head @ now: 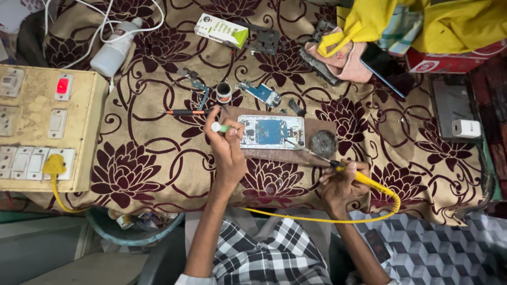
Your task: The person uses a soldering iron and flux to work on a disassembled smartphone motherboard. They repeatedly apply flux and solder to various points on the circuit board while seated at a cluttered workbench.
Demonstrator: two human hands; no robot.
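Observation:
An opened phone [271,132] with its blue circuit board exposed lies on a brown mat [280,154] in the middle of the table. My left hand [226,145] rests at the phone's left end and holds a small white and green tube [220,127]. My right hand [340,186] grips a yellow-handled soldering iron [355,176]. The iron's thin metal tip [296,145] reaches to the phone's lower right corner. A yellow cord runs from the iron toward my lap.
A switchboard [45,129] with a lit red switch stands at the left. A white bottle [112,50], a small box [221,30], a screwdriver [185,112], a round tin [224,93], a loose board [261,93] and yellow cloth [422,21] lie on the floral tablecloth [153,158].

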